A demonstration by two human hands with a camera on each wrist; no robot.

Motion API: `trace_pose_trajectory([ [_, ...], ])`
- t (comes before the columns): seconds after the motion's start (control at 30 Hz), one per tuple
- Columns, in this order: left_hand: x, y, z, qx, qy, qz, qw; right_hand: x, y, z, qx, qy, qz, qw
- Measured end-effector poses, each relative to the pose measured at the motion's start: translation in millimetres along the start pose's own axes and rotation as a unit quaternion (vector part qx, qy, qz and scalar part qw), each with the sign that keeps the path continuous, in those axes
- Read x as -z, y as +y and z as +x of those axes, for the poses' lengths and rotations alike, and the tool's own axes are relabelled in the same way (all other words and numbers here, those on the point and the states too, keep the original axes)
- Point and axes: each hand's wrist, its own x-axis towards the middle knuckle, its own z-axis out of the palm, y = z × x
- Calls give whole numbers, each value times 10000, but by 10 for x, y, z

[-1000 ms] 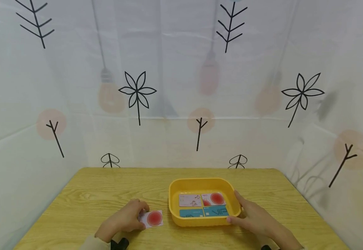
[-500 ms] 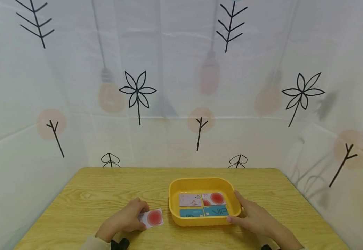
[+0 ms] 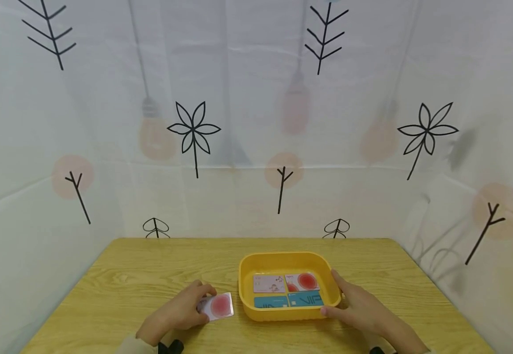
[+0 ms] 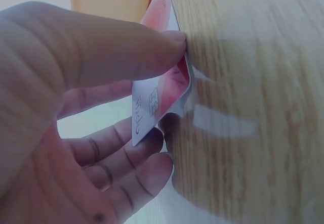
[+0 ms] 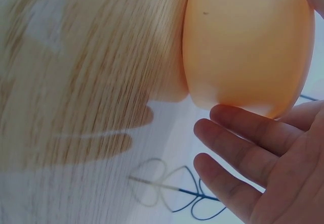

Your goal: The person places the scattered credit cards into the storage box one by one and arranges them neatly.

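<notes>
My left hand (image 3: 179,309) pinches a white plastic card with a red circle (image 3: 221,306), left of the yellow tray (image 3: 289,315). In the left wrist view the thumb lies across this card (image 4: 144,105), which has a chip print and tilts close over the wood; the fingers are behind it. My right hand (image 3: 362,307) rests at the tray's right side, thumb at the near rim and fingers along the end wall. The right wrist view shows those fingers (image 5: 248,158) fairly straight, the upper one at the tray's wall (image 5: 248,47).
Inside the tray lie a pale pink card (image 3: 269,283), a card with red circles (image 3: 302,282) and two blue cards (image 3: 306,298). A wood-grain table (image 3: 168,260) carries it all. Behind hangs a white cloth (image 3: 239,196) printed with plants and bulbs.
My left hand has shifted slightly right with the card, whose right edge has risen and turned a little, its red circle now paler. The right hand and the tray have stayed put.
</notes>
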Motion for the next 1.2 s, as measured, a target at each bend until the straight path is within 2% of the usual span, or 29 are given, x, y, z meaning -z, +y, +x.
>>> trace_pose_trajectory([
  [0.27,16,-5,-7,37,-189,-170,9997,-2,5,0,-44,-47,-23,10000],
  [0.6,19,-8,-10,-84,-174,-107,9998,-1,-5,-14,-42,25,-94,9999],
  [1.0,6,-13,8,-254,213,469,9983,4,-3,-15,-30,26,-29,10000],
  [1.2,35,-33,0,-202,339,470,9981,12,-3,-12,-72,-75,9,9999],
])
